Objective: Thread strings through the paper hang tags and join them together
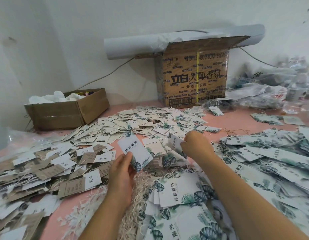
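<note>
Pink table (pixel 237 116) against a white wall, buried in paper tags. Landmark is the big printed carton (pixel 193 78) at the back.

Person's left hand (pixel 122 170) is well in front of the carton and a bit left of it. Thumb and fingers are clamped on the leaf-print end of one white hang tag (pixel 138 149). Tag is lifted off the pile. Its long axis runs away from the person, and the text end points back toward the carton, leaning slightly left.

Right hand (pixel 197 148) is straight in front of the carton, knuckles up, fingers curled. It pinches the edge of a second leaf-print tag (pixel 175 144), which is tilted up, nearly edge-on. The two held tags are near each other but apart, with loose tags between.

Key relation: the string bundle (pixel 141 189) lies further from the carton than both hands, right beside the left wrist. So the left hand is nearer the strings, and the right hand would have to pull back and inward. Judgement: this is the tag-gathering step and nothing is threaded yet. Neither hand holds a string. I cannot tell where the punch holes sit on either held tag.

Also present:
- A pile of leaf-print tags with strings (pixel 271 153), front-right of the carton
- A heap of brown and white tags (pixel 46 170), front-left of the carton
- A small open box (pixel 67 111), left of the carton
- A paper roll (pixel 133 47), on top of the carton
</note>
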The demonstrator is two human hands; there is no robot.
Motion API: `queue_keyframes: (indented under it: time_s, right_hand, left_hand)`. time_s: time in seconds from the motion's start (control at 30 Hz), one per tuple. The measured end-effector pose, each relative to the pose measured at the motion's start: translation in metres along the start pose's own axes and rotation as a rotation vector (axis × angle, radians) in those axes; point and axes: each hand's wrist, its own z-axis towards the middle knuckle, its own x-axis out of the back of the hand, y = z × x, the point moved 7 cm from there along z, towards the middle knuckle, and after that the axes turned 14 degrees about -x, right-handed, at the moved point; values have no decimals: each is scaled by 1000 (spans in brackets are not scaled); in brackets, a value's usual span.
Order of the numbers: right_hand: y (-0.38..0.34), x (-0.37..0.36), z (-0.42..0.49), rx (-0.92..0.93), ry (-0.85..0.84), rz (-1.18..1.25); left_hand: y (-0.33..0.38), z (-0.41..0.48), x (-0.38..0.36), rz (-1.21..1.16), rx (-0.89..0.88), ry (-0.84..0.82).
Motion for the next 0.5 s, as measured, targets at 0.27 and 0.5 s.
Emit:
queue_keyframes:
  time_s: [0.27,0.5]
  right_hand:
    - [-24,24,-20,146,-398,796]
    - [-49,17,-43,275,-485,563]
  left_hand:
    - [14,-5,-6,191,-168,-81]
    - [23,-12,-19,185,-251,-179]
